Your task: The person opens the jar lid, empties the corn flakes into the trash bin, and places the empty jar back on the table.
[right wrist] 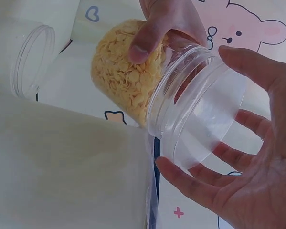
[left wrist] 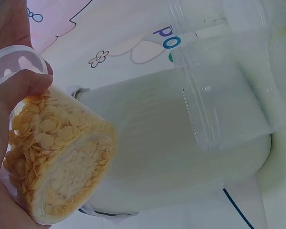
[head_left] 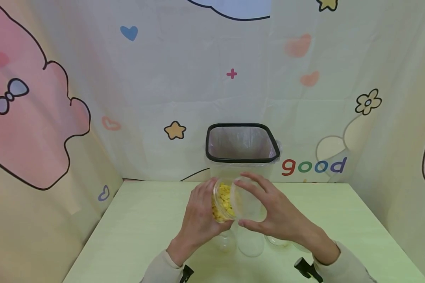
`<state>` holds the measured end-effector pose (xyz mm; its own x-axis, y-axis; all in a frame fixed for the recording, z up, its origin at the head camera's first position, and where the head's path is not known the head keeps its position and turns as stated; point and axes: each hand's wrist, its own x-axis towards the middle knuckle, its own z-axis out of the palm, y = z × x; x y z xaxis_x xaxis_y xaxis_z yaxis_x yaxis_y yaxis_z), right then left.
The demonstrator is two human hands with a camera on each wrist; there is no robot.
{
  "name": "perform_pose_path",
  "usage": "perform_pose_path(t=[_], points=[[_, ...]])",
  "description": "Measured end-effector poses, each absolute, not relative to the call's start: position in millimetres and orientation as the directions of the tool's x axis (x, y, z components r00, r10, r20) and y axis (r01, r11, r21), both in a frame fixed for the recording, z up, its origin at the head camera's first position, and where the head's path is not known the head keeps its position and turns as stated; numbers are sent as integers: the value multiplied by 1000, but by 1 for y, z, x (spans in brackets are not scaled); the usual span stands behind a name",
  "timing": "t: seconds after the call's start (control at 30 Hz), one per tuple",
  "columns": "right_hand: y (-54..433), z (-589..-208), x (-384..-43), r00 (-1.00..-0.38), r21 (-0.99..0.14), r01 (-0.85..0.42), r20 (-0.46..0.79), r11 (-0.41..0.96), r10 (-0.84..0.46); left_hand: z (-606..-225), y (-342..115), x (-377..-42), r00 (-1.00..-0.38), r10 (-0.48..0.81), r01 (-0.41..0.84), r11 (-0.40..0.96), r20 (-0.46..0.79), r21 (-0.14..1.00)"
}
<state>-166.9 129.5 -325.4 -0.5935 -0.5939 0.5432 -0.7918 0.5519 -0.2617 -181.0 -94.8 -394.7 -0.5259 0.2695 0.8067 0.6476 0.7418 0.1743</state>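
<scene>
My left hand (head_left: 200, 212) grips a clear plastic jar (left wrist: 97, 119) partly filled with yellow flakes (head_left: 225, 198). The jar is tilted, its mouth toward the right. At that mouth, a translucent lid (right wrist: 212, 117) is pinched between the thumb and fingertips of my right hand (head_left: 283, 214). In the right wrist view the lid stands at a slight angle beside the jar's threaded neck (right wrist: 157, 107); whether the two touch I cannot tell. The left thumb (right wrist: 142, 47) lies across the jar's side.
Below the hands, a clear jar (head_left: 226, 243) and a round clear lid (head_left: 251, 247) are on the pale table (head_left: 134, 236), with other clear pieces partly hidden by the right arm. Behind the table's far edge stands a lined bin with a black rim (head_left: 242, 160), against a printed cloth.
</scene>
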Motion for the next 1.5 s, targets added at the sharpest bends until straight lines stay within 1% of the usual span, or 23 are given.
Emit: perform_pose_path(t=[0.33, 0.53, 0.63, 0.83, 1.07, 1.2, 1.37, 1.5], points=[[132, -332, -170, -608, -288, -781, 556, 555, -567, -395, -112, -182, -560, 233, 619, 755, 795, 215], [130, -340, -172, -631, -311, -764, 540, 565, -557, -396, -127, -183, -593, 194, 583, 773, 781, 251], [128, -344, -174, -636, -319, -761, 535, 565, -556, -397, -135, -183, -600, 173, 568, 780, 781, 263], [118, -353, -176, -631, -315, -765, 538, 561, -559, -400, -148, -184, -591, 137, 557, 782, 795, 279], [105, -356, -177, -623, -316, -773, 540, 549, -566, -399, -160, -183, -619, 105, 518, 799, 779, 305], [98, -359, -179, -618, -305, -777, 540, 551, -572, -399, -167, -182, -622, 86, 504, 805, 778, 314], [91, -367, -182, -636, -300, -762, 517, 574, -573, -401, -178, -181, -615, 68, 490, 813, 786, 314], [84, -372, -183, -661, -319, -743, 483, 588, -573, -405, -187, -181, -615, 56, 475, 822, 787, 313]])
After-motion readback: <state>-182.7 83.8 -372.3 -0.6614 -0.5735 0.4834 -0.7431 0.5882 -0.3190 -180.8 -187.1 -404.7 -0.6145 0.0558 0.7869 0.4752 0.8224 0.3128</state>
